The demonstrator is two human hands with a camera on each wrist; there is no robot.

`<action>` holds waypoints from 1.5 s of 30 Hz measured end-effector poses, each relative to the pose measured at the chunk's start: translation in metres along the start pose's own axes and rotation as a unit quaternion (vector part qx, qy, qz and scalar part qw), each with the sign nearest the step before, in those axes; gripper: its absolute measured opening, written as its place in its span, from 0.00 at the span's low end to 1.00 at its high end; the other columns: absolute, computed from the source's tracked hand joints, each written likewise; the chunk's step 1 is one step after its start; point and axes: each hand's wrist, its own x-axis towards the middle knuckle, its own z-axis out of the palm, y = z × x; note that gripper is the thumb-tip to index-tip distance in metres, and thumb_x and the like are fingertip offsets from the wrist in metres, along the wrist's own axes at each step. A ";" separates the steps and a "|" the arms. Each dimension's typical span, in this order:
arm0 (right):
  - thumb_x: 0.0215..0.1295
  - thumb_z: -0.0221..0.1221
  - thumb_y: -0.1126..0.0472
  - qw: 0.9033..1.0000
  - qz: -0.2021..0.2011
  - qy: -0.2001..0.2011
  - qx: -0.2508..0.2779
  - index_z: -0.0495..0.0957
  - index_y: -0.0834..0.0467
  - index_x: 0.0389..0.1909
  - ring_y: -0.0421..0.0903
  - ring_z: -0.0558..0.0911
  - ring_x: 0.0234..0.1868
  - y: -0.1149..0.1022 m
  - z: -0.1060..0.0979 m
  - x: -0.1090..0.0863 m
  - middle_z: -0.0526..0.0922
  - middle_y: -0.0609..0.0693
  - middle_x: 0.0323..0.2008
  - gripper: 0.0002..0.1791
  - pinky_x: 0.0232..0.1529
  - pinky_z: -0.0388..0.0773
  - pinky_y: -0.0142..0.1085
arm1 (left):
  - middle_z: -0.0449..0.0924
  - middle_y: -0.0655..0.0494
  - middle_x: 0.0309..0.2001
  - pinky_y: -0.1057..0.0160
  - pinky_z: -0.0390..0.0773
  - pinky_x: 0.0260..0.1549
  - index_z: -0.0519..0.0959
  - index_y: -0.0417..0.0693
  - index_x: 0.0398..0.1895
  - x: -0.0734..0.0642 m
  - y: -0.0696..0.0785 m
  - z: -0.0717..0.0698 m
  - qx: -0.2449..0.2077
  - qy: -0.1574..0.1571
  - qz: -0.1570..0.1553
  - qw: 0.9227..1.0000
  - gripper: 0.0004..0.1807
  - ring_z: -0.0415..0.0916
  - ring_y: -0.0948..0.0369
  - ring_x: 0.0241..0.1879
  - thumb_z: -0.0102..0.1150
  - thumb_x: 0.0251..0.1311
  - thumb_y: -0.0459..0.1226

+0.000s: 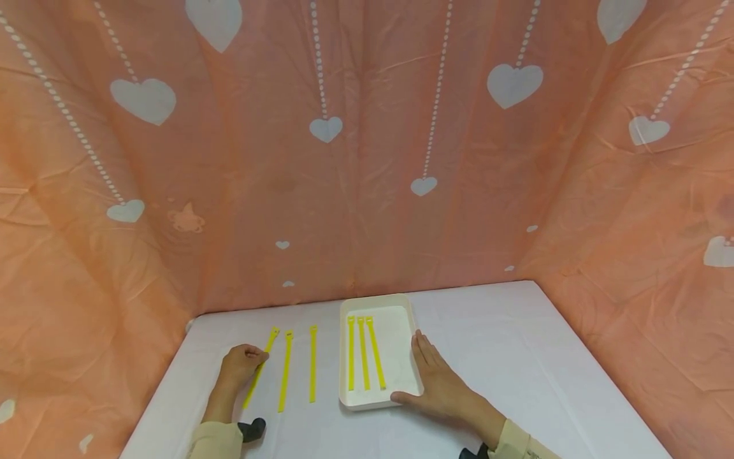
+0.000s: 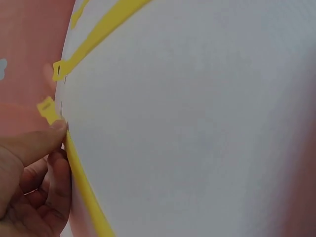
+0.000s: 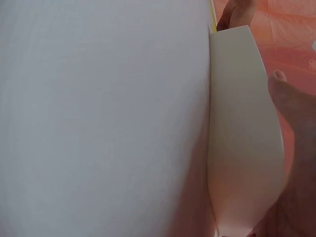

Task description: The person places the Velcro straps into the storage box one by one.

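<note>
In the head view my left hand (image 1: 239, 368) pinches a yellow cable tie (image 1: 250, 390) near its slotted head. The left wrist view shows thumb and fingertips on this flat strap (image 2: 85, 180), its head poking out beyond them. A second cable tie (image 1: 285, 373) and a third cable tie (image 1: 313, 366) lie to its right on the table. Inside the white tray (image 1: 397, 357), three more yellow ties (image 1: 363, 357) lie side by side. My right hand (image 1: 444, 387) rests against the tray's right side, fingers straight, thumb at its front corner.
A white cloth (image 1: 487, 344) covers the table. Pinkish-orange curtains (image 1: 373, 248) with white hearts stand behind it and on both sides. In the right wrist view, the tray's outer wall (image 3: 242, 113) rises beside my thumb.
</note>
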 end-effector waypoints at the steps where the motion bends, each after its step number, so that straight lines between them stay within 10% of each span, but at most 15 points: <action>1: 0.63 0.62 0.21 1.000 0.000 -0.004 -0.001 0.44 0.71 0.85 0.63 0.49 0.86 -0.001 -0.001 0.000 0.44 0.66 0.86 0.72 0.84 0.54 0.55 | 0.83 0.46 0.34 0.63 0.75 0.33 0.84 0.29 0.41 0.000 0.000 0.000 -0.002 -0.001 -0.003 1.000 0.13 0.78 0.53 0.36 0.68 0.68 0.36; 22: 0.64 0.61 0.21 0.999 0.017 -0.027 -0.005 0.40 0.70 0.85 0.62 0.46 0.87 -0.003 -0.004 0.002 0.40 0.66 0.87 0.72 0.84 0.53 0.57 | 0.84 0.48 0.38 0.68 0.79 0.33 0.82 0.25 0.50 0.002 -0.016 -0.003 -0.085 -0.026 0.007 0.996 0.16 0.77 0.61 0.36 0.65 0.73 0.34; 45: 0.64 0.61 0.21 0.999 0.022 -0.034 0.006 0.39 0.70 0.85 0.61 0.44 0.87 -0.004 -0.004 0.003 0.39 0.64 0.87 0.72 0.84 0.52 0.57 | 0.86 0.45 0.41 0.66 0.82 0.34 0.79 0.30 0.52 -0.015 0.041 -0.017 -0.087 -0.013 0.066 0.994 0.15 0.80 0.61 0.34 0.65 0.76 0.36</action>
